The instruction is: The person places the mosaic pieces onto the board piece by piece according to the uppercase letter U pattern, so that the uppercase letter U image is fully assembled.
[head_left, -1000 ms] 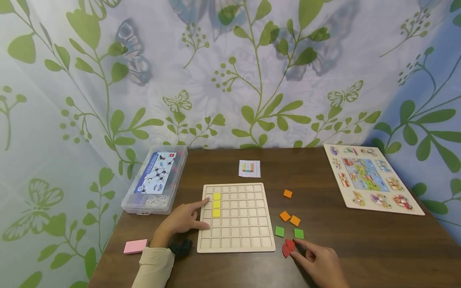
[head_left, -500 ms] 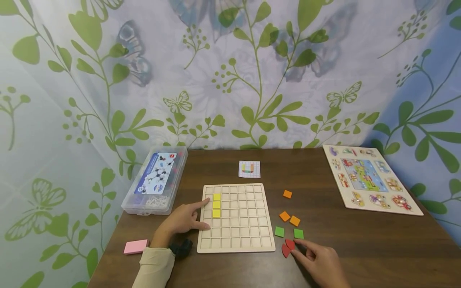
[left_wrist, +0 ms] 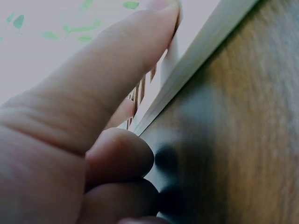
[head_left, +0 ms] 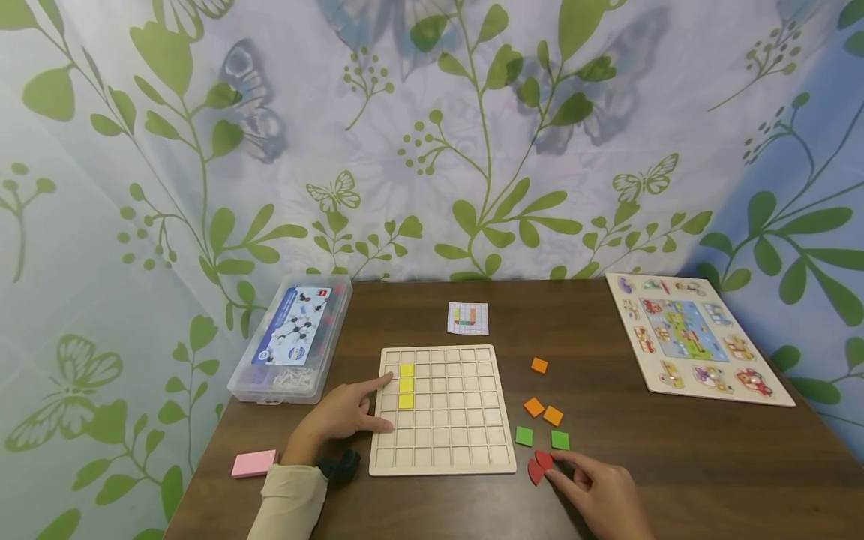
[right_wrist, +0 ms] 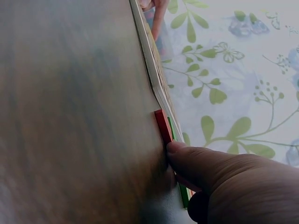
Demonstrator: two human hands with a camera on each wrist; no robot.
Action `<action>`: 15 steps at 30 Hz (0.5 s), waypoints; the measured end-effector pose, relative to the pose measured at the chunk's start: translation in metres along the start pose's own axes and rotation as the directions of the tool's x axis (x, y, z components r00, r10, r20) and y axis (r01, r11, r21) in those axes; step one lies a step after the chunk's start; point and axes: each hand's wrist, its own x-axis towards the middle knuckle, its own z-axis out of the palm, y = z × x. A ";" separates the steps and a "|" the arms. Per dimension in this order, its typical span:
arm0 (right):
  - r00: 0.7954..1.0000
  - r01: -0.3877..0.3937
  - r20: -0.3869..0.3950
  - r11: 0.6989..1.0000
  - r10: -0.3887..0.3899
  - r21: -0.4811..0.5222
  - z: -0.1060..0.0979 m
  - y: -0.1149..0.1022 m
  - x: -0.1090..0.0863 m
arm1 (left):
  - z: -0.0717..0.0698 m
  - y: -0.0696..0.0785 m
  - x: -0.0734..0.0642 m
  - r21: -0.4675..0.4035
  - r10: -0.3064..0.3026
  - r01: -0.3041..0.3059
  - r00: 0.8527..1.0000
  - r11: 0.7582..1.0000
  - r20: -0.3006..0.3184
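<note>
Lower left of centre: left hand (head_left: 340,409), grip spread, touching left edge of wooden grid board (head_left: 448,435). Lower right: right hand (head_left: 599,489), grip pinching red curved tile (head_left: 544,459) beside red quarter-circle tile (head_left: 535,472).

Brown surface (head_left: 675,457): smooth wood grain, faint gloss. Pale square grid board (head_left: 448,417): matt wood. Clear rectangular case (head_left: 259,384): glossy plastic. White square printed card (head_left: 467,319): paper. White leaf-patterned backdrop (head_left: 378,150): cloth.

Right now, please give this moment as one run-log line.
left hand: rests on grid board, left edge | right hand: pinches red piece | yellow squares: three, in one grid board column | orange squares, green squares: on table
</note>
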 end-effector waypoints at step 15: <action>0.999 -0.035 0.037 0.999 0.034 0.009 -0.002 -0.001 -0.001 | 0.002 -0.002 0.000 -0.002 0.027 -0.027 1.000 1.000 -0.010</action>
